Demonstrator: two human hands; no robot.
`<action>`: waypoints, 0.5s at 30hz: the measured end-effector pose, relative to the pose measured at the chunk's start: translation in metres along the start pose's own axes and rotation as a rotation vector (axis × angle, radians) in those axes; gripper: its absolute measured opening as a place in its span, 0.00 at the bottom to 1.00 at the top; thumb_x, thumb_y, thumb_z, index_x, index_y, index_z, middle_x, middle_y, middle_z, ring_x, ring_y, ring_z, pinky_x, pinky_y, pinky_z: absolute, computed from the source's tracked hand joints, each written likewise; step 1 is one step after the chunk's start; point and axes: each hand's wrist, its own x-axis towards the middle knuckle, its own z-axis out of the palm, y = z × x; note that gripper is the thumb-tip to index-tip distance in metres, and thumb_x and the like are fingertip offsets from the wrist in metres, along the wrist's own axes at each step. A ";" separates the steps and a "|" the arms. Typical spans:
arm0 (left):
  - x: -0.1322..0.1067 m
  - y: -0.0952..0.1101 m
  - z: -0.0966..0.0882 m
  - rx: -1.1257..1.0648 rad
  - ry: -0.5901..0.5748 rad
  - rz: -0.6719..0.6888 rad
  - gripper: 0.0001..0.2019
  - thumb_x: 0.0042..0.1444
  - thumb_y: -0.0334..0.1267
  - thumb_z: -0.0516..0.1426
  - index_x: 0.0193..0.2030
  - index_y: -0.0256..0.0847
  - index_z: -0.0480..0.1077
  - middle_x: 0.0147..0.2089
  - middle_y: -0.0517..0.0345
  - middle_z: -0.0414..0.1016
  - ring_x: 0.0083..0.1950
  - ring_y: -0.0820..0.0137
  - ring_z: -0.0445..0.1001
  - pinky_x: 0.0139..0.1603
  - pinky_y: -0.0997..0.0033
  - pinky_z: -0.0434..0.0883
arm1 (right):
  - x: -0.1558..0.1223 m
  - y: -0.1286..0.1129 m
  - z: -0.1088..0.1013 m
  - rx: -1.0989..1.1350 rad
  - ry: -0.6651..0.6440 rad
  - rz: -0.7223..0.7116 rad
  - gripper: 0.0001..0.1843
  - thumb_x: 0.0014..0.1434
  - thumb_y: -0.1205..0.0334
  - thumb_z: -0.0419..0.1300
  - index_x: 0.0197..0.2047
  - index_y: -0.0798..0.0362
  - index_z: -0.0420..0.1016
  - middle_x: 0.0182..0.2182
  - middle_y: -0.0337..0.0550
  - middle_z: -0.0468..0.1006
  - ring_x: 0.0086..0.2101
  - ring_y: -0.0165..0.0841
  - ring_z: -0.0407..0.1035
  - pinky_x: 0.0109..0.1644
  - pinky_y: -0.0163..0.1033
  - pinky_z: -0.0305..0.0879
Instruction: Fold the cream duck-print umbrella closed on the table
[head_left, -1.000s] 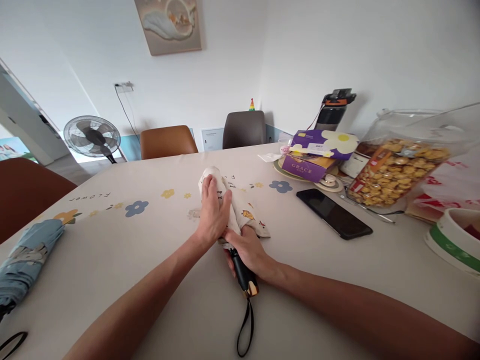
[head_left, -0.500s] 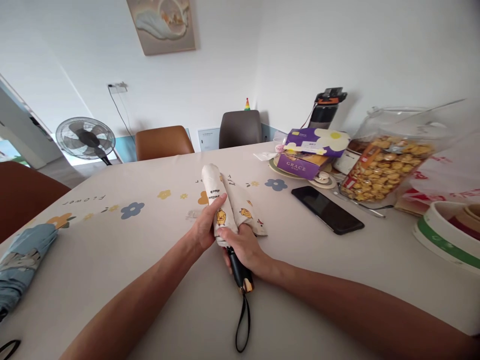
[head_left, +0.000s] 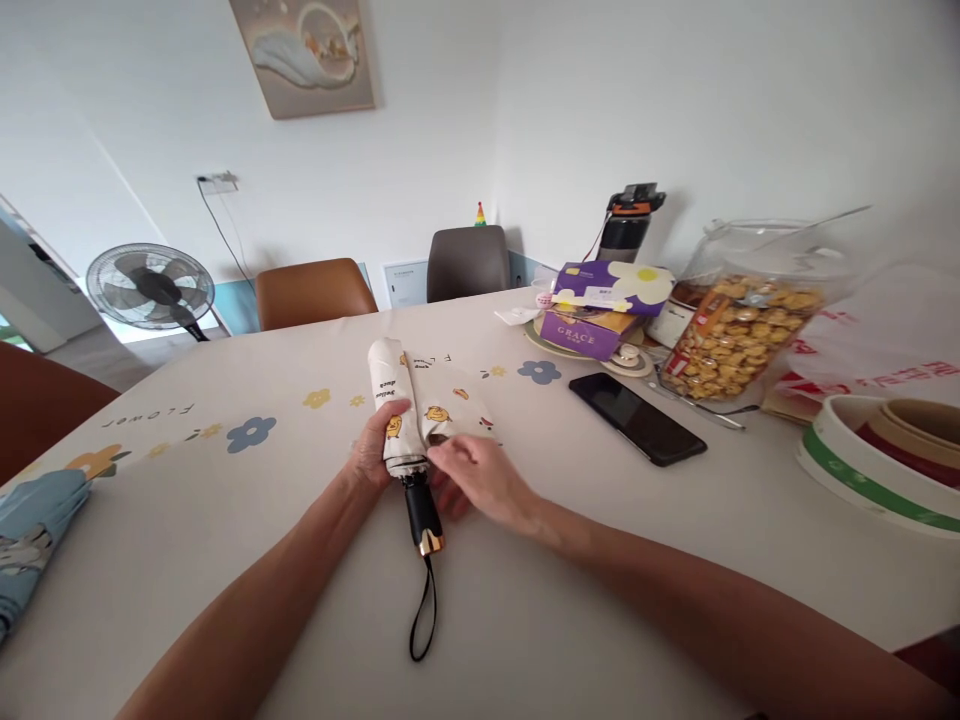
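Note:
A cream folding umbrella (head_left: 395,395) printed with yellow ducks lies on the table, its black handle (head_left: 422,513) and wrist strap (head_left: 424,620) pointing toward me. My left hand (head_left: 375,450) is wrapped round the rolled canopy just above the handle. To the right of the handle, my right hand (head_left: 480,478) touches a loose flap of canopy (head_left: 450,405), fingers slightly spread.
A black phone (head_left: 636,418) lies right of the umbrella. Behind it are a purple box (head_left: 581,332), a snack jar (head_left: 739,325), a bottle (head_left: 624,225) and stacked bowls (head_left: 877,455). A blue umbrella (head_left: 30,530) rests at the left edge. Chairs and a fan (head_left: 148,285) stand beyond the flowered tablecloth (head_left: 247,433).
My left hand slid from the top of the canopy down to grip it near the handle. My right hand let go of the handle and moved to the loose flap.

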 end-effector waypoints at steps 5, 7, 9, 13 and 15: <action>0.005 -0.002 -0.009 -0.057 -0.084 0.031 0.15 0.51 0.36 0.55 0.44 0.30 0.70 0.34 0.48 0.77 0.32 0.64 0.77 0.31 0.67 0.75 | 0.017 -0.023 -0.047 -0.167 0.321 -0.166 0.10 0.56 0.58 0.54 0.29 0.55 0.67 0.22 0.40 0.73 0.13 0.24 0.64 0.12 0.29 0.57; 0.006 -0.003 -0.011 -0.084 -0.099 0.037 0.15 0.51 0.35 0.55 0.45 0.30 0.70 0.35 0.48 0.77 0.35 0.64 0.77 0.35 0.66 0.76 | 0.027 -0.026 -0.065 -0.259 0.352 -0.103 0.09 0.55 0.58 0.56 0.31 0.55 0.67 0.25 0.43 0.74 0.15 0.26 0.66 0.12 0.29 0.58; 0.007 -0.003 -0.012 -0.106 -0.102 0.037 0.15 0.51 0.36 0.56 0.45 0.30 0.69 0.35 0.48 0.78 0.36 0.63 0.77 0.38 0.65 0.76 | 0.036 -0.024 -0.078 -0.338 0.367 0.001 0.12 0.54 0.54 0.57 0.32 0.56 0.66 0.29 0.47 0.75 0.16 0.28 0.67 0.11 0.30 0.58; 0.008 -0.003 -0.013 -0.121 -0.102 0.023 0.15 0.50 0.35 0.56 0.45 0.31 0.69 0.37 0.48 0.78 0.38 0.63 0.77 0.40 0.65 0.76 | 0.049 -0.018 -0.088 -0.238 0.288 0.168 0.21 0.53 0.44 0.58 0.32 0.56 0.65 0.28 0.51 0.75 0.16 0.27 0.65 0.11 0.31 0.56; 0.008 -0.003 -0.013 -0.121 -0.098 0.016 0.16 0.50 0.35 0.57 0.45 0.30 0.69 0.37 0.47 0.78 0.38 0.62 0.77 0.39 0.65 0.76 | 0.055 -0.017 -0.087 -0.170 0.221 0.193 0.21 0.52 0.45 0.59 0.30 0.56 0.66 0.25 0.48 0.74 0.15 0.25 0.63 0.12 0.30 0.54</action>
